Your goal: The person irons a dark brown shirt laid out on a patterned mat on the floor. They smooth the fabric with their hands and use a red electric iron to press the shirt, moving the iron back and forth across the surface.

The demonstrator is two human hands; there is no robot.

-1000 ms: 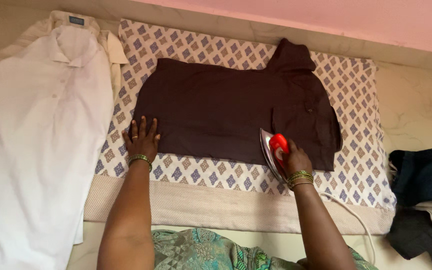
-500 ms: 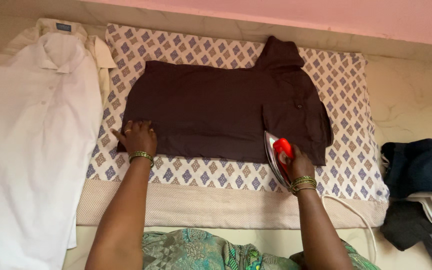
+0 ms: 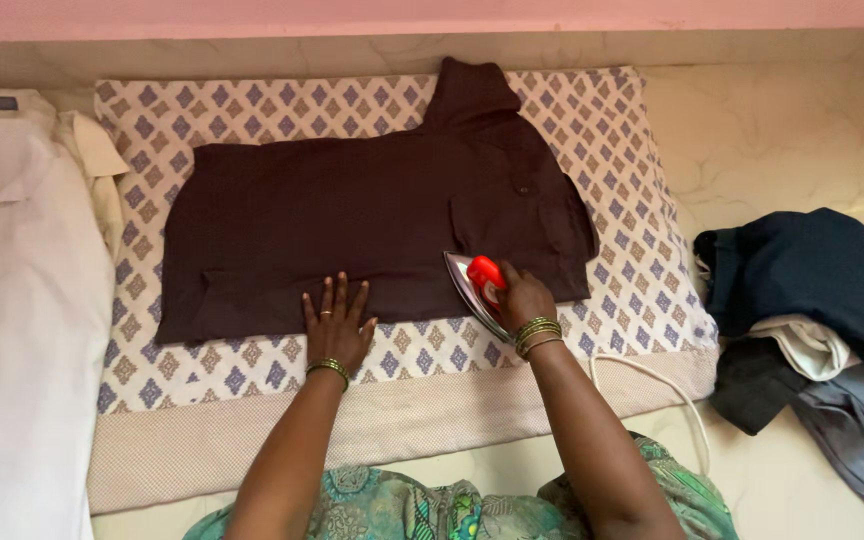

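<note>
White shirt: cut off by the left and bottom edges; its collar label is too small to read. Iron: handle largely covered by the right hand, soleplate face only partly shown. White cord: far end passes behind the right forearm. Clothes pile: cut off at the right edge; lower garments hidden under the dark one.
</note>
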